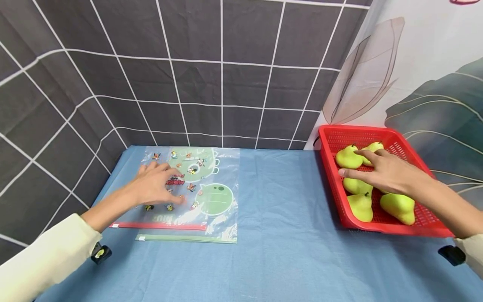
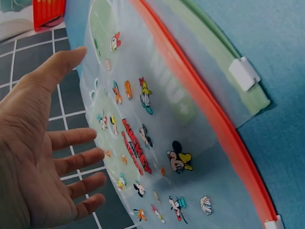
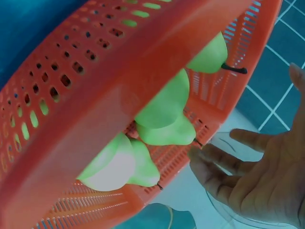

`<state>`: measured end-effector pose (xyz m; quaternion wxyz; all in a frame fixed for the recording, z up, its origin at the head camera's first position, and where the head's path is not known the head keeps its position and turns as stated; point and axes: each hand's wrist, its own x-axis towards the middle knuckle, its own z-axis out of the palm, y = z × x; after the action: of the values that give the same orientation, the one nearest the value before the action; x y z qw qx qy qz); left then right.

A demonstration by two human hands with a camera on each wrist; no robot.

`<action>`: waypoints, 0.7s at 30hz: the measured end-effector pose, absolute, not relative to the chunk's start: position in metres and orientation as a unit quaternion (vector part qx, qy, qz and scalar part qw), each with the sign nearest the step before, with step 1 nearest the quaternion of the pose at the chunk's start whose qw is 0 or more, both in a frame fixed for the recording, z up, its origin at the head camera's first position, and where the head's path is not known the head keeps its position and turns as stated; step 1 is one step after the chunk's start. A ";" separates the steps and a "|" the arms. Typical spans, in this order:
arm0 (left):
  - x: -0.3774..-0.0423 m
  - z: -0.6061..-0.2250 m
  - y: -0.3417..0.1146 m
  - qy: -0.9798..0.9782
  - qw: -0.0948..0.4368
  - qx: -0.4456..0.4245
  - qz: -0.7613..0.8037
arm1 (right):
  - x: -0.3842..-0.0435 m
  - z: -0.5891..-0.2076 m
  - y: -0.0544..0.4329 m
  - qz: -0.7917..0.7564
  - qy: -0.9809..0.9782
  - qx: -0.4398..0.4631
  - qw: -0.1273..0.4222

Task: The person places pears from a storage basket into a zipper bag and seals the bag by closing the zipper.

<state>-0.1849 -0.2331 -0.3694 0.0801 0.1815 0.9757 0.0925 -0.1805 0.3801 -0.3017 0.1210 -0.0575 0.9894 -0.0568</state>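
Observation:
My left hand (image 1: 152, 184) hovers over two clear zip bags, fingers spread and holding nothing. The upper bag, printed with cartoon figures, has a red zip strip (image 1: 162, 226); under it lies a bag with green prints and a green zip strip (image 1: 188, 239). In the left wrist view the palm (image 2: 38, 162) faces the bags with a gap between. On the right, my right hand (image 1: 390, 170) reaches over a red basket (image 1: 333, 197) of several yellow-green pears (image 1: 360, 207). Its fingers are slightly bent, apart from the pears (image 3: 164, 102) in the right wrist view.
Blue cloth (image 1: 271, 235) covers the table between bags and basket. A dark curtain with a white grid (image 1: 241, 84) hangs behind and to the left. Behind the basket hangs a pale leaf-patterned curtain (image 1: 426, 54). Small black devices (image 1: 101, 253) are strapped at both wrists.

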 end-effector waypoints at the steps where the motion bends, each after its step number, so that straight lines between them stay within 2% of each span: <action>1: -0.183 -0.370 -0.233 0.975 0.083 0.186 0.090 | -0.179 -0.302 0.380 -0.050 0.989 -0.059 0.125; 14: -0.160 -0.369 -0.230 0.957 0.156 0.237 0.068 | -0.160 -0.311 0.384 -0.061 0.982 -0.095 0.152; 21: -0.153 -0.370 -0.233 0.952 0.189 0.232 0.071 | -0.152 -0.311 0.389 -0.067 0.975 -0.111 0.179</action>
<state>-0.1529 -0.2327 -0.3696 0.1887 0.2322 0.9515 0.0710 -0.1518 0.3890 -0.3113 0.1787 -0.1114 0.9752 -0.0674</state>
